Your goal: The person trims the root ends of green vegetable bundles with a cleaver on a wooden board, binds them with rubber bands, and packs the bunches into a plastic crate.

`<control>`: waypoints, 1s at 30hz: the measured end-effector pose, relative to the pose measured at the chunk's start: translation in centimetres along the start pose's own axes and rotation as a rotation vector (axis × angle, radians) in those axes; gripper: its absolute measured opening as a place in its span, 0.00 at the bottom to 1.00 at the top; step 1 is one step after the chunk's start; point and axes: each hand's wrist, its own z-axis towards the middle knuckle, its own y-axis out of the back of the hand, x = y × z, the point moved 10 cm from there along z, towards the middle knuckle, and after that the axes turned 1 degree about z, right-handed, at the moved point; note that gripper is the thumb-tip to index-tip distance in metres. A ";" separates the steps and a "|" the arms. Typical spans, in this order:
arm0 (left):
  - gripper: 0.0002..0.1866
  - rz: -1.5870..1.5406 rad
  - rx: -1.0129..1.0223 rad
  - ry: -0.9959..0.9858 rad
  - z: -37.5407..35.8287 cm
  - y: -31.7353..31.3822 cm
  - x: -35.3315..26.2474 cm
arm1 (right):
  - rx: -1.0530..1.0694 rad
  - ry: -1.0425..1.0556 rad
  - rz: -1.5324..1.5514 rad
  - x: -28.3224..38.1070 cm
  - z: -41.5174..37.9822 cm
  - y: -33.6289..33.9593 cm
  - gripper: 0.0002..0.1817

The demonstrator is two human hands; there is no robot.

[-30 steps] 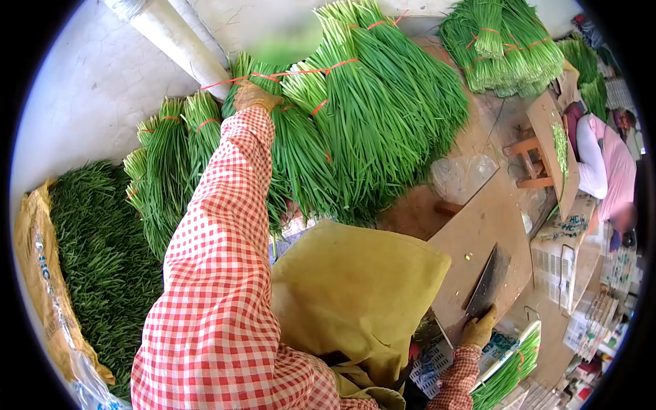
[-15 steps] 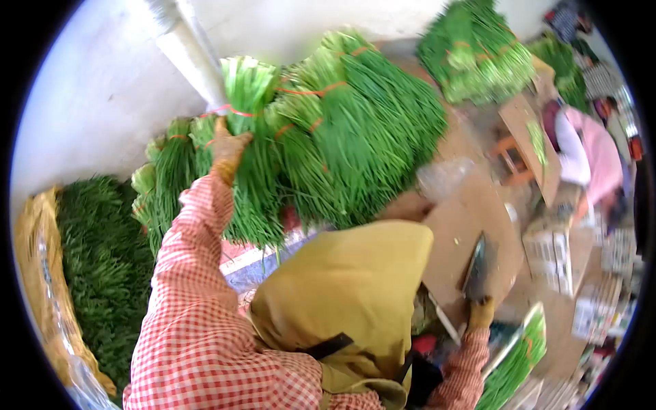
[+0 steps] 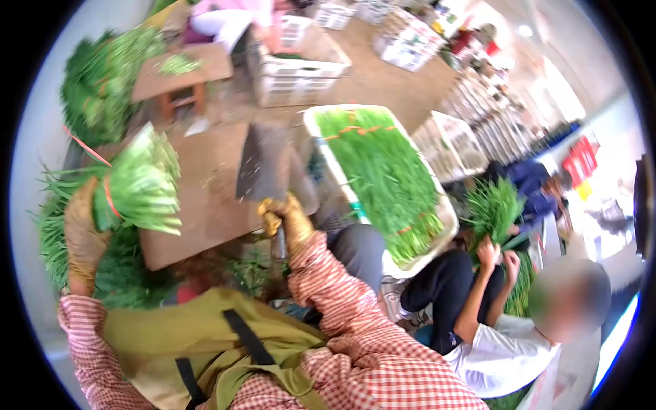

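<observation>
My left hand (image 3: 83,229), in a tan glove, grips a bunch of garlic chives (image 3: 140,184) tied with an orange-red band. The pale cut ends point right, over a brown wooden board (image 3: 188,236). My right hand (image 3: 290,220), in a yellowish glove, is wrapped round the handle of a cleaver (image 3: 263,164). Its broad dark blade points up and away from me, above the board's right side, blurred by motion. Loose green leaves (image 3: 123,273) hang below my left hand.
A white crate (image 3: 447,225) packed with banded chives stands right of the board. Beside it a seated co-worker's hands (image 3: 495,256) hold chives. Ahead are a small wooden table (image 3: 219,65), another white crate (image 3: 301,72) and piled chives (image 3: 109,78). Another person works behind the crate.
The view has swung right, away from the chives along the wall. My left hand has brought a bunch from that pile to the board's edge. The cleaver stays in my right hand.
</observation>
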 end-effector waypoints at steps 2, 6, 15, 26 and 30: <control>0.51 0.110 0.172 -0.010 1.6 -11.2 4.4 | -0.035 -0.064 -0.089 -5.9 6.1 -3.7 0.11; 0.57 0.272 0.393 0.031 -0.5 -18.6 3.8 | -0.111 0.069 -0.188 -3.3 4.9 1.2 0.15; 0.28 0.490 0.910 0.514 -7.1 -11.4 16.1 | -0.225 0.286 -0.272 0.9 4.1 1.5 0.13; 0.60 -0.088 0.394 -0.113 5.0 -14.5 -6.6 | -0.086 0.036 -0.153 -5.6 4.7 0.4 0.17; 0.68 -0.157 0.367 -0.056 6.8 -18.4 -5.3 | -0.086 0.094 -0.685 -6.6 4.1 0.8 0.21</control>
